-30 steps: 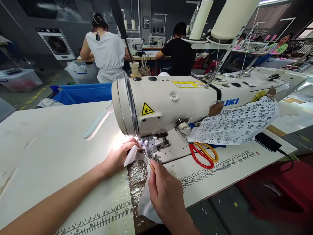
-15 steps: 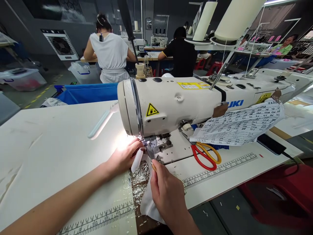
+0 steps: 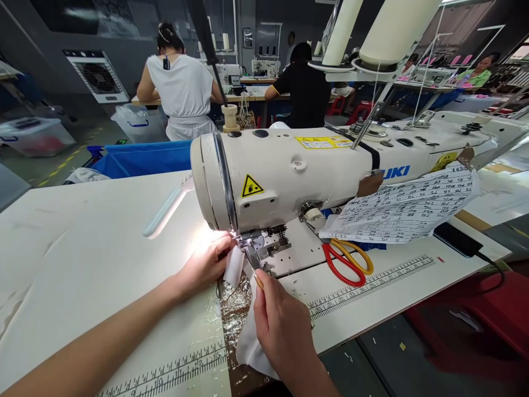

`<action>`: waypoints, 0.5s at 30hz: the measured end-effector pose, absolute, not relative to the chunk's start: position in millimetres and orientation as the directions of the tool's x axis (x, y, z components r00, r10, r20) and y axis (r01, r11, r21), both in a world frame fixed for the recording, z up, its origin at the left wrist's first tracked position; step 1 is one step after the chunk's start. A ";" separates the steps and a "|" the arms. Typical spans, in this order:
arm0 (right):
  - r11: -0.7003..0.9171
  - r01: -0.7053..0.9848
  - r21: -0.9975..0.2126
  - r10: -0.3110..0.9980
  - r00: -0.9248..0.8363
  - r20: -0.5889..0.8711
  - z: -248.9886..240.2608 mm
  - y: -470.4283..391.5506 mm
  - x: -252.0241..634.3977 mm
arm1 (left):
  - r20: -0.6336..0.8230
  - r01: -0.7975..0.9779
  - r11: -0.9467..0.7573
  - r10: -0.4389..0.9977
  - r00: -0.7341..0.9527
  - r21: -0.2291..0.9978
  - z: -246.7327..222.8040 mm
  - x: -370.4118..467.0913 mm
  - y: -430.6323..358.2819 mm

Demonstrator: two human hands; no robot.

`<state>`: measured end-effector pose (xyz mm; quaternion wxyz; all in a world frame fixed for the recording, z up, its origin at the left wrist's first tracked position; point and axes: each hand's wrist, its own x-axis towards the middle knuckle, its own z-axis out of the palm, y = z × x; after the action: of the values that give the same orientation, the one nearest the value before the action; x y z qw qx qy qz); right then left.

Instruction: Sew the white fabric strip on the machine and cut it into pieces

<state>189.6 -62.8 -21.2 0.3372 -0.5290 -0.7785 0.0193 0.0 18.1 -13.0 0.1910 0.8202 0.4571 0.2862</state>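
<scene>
My left hand [image 3: 206, 263] is close under the head of a white sewing machine [image 3: 268, 176], in bright lamp light. Its fingers are closed on a small piece of white fabric [image 3: 234, 267] beside the presser foot, though the fingertips are partly hidden. In a pinch, my right hand [image 3: 285, 325] holds a thin awl-like metal tool [image 3: 259, 280] with a tan handle, its shaft pointing up and left to the needle area. Below that hand hangs a longer strip of white cloth [image 3: 252, 350] over the table's front part.
Red-and-yellow-handled scissors [image 3: 347, 263] lie right of the needle area. Behind them are a handwritten paper sheet [image 3: 400, 212] and a black phone [image 3: 457, 240] on a cable. A pale lamp [image 3: 165, 212] juts out left of the machine head. Co-workers sit at machines beyond.
The left fingers have shifted slightly up, and the small fabric piece now shows wider and flatter. My right hand with the tool stays nearly in place. The camera view has shifted slightly.
</scene>
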 end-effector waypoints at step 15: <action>0.314 0.726 -0.611 0.941 -0.154 0.301 -28.3 -127.2 228.6 | 0.289 0.694 -0.692 0.719 0.633 0.201 -0.9 4.5 -8.9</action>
<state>228.6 -127.2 -28.3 0.3275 -0.5621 -0.7415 0.1640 4.5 -8.9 -0.9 0.0352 0.9028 0.3911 0.1752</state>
